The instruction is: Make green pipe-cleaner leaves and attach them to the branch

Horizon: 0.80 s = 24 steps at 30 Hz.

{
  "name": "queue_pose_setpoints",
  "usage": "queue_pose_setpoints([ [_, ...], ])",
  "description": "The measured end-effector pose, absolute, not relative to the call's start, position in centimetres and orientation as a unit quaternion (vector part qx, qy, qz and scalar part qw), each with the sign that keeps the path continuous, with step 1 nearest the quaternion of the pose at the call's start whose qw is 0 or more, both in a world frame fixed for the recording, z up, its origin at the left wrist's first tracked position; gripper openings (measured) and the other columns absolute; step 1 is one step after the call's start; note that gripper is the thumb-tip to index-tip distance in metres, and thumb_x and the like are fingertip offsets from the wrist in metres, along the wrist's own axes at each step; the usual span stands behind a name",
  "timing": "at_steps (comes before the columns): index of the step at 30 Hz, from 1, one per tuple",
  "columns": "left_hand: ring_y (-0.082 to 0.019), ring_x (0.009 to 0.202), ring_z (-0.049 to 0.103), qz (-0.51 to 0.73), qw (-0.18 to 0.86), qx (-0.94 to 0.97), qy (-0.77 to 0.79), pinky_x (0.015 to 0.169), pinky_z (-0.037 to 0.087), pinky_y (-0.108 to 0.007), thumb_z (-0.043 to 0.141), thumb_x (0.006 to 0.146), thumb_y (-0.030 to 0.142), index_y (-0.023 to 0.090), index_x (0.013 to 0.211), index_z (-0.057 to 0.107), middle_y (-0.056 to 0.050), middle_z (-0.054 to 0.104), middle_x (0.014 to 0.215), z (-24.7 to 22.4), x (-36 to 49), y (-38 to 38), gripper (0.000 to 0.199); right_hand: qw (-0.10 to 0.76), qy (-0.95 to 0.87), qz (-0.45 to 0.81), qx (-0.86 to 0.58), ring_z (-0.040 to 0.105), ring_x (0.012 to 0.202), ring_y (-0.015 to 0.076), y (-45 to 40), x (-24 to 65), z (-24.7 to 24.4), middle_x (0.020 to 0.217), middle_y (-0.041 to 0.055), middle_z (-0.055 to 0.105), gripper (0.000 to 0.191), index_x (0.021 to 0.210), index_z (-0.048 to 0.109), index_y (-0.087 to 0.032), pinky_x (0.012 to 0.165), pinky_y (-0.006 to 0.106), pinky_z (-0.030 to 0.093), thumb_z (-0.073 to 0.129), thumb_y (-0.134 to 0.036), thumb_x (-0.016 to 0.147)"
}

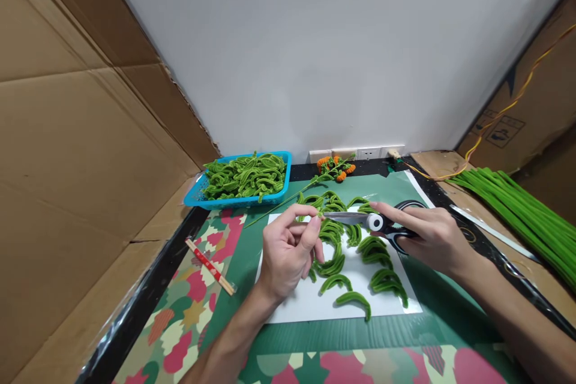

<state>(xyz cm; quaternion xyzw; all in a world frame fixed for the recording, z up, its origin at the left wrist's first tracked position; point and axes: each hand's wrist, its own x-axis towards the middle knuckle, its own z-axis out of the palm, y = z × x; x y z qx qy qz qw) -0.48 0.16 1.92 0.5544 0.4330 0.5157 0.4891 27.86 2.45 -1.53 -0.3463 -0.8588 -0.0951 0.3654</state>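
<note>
My right hand (434, 234) grips black-handled scissors (348, 219), fingers in the handle loops and index finger stretched along the pivot. Their blades point left and reach the fingertips of my left hand (292, 246). Thumb and index finger there pinch a green pipe cleaner (320, 215); only a small bit shows at the fingertips. Below, curved green pipe cleaner pieces (353, 300) lie singly and in small bunches on a white sheet of paper (306, 309). Part of the paper and some pieces are hidden behind my hands.
A blue basket (238, 202) piled with bent green pipe cleaners (247, 174) stands back left. Behind the paper lies an orange-flowered stem (330, 174). Wrapped chopsticks (210, 265) lie left. Long green stems (522, 216) rest right, near a yellow-orange cable (477, 144). Cardboard (67, 162) walls the left side.
</note>
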Motion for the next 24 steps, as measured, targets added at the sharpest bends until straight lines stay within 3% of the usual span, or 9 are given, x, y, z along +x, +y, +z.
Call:
queue_pose_setpoints([
  [11,-0.009,0.021,0.045,0.487,0.569,0.537,0.387,0.028,0.022,-0.009,0.069,0.097,0.062,0.025,0.098,0.056,0.006,0.06,0.039,2.3,0.1,-0.4,0.039,0.361,-0.832,-0.142,-0.396,0.05,0.052,0.0111,3.0,29.8,-1.4,0.065,-0.004,0.061,0.057,0.138,0.072,-0.023,0.053,0.025,0.038,0.052,-0.004,0.087],
  [16,-0.008,0.022,0.043,0.523,0.537,0.543,0.379,0.026,0.025,-0.01,0.067,0.101,0.055,0.024,0.1,0.054,0.003,0.069,0.048,1.7,0.0,-0.6,0.034,0.372,-0.858,-0.145,-0.324,0.043,0.049,0.0127,2.2,28.6,-1.1,0.061,-0.0062,0.045,0.06,0.144,0.065,-0.02,0.052,0.028,0.033,0.05,-0.003,0.088],
  [24,-0.006,0.026,0.043,0.523,0.544,0.551,0.358,0.029,0.025,-0.01,0.066,0.103,0.05,0.023,0.103,0.056,0.0,0.073,0.056,1.6,-0.1,-0.9,0.028,0.371,-0.862,-0.13,-0.319,0.043,0.052,0.0136,1.6,27.6,-1.0,0.065,-0.0057,0.044,0.06,0.144,0.063,-0.019,0.053,0.029,0.034,0.049,-0.001,0.089],
])
